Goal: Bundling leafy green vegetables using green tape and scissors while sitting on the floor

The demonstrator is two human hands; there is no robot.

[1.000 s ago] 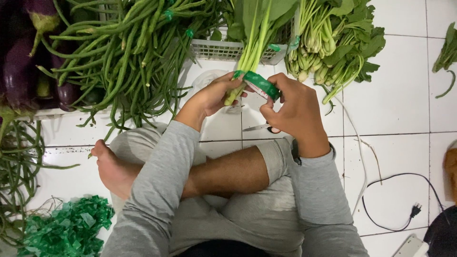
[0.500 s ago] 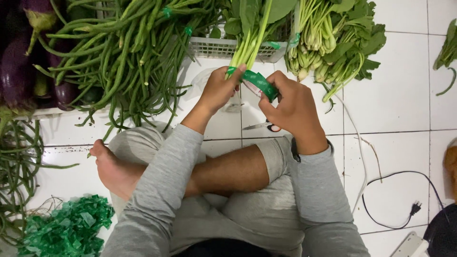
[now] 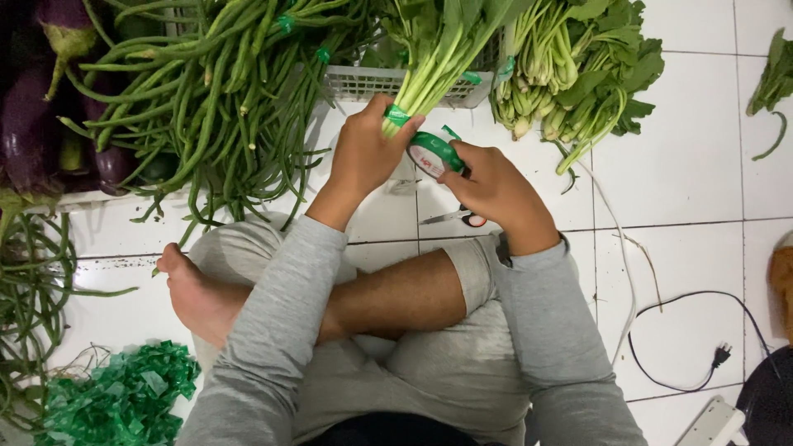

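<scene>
While we sit cross-legged on the white tiled floor point(image 3: 694, 173), the scene reads as follows.

Left hand: our left hand point(image 3: 368, 157) is closed around the pale stems of a bunch of long-stemmed leafy greens point(image 3: 429, 62), just below a band of green tape already round them.

Right hand: our right hand point(image 3: 487, 182) is curled round a roll of green adhesive tape with a white core point(image 3: 431, 155), thumb on its rim; a short strip runs from the roll up to the stems.

Where the bunch is: it hangs over the edge of a white slotted plastic crate point(image 3: 363, 83), leaves pointing away from us, stem ends in our left fist.

Step in hand: we judge that we are binding the stems, with the wrap on and the tape not yet parted from the roll.

Next move: it seems to call for a firm hold on the stems while the strip is torn or cut. A small pair of scissors with a red handle point(image 3: 458, 217) lies on the floor just under our right hand.

Around us: bundles of long green beans point(image 3: 215, 91) lie to the left, dark purple aubergines point(image 3: 33, 107) beyond them, tied leafy bunches point(image 3: 578, 74) to the right, a heap of green plastic scraps point(image 3: 124, 396) by our bare foot, and a black power cord point(image 3: 686, 330) at lower right.
</scene>
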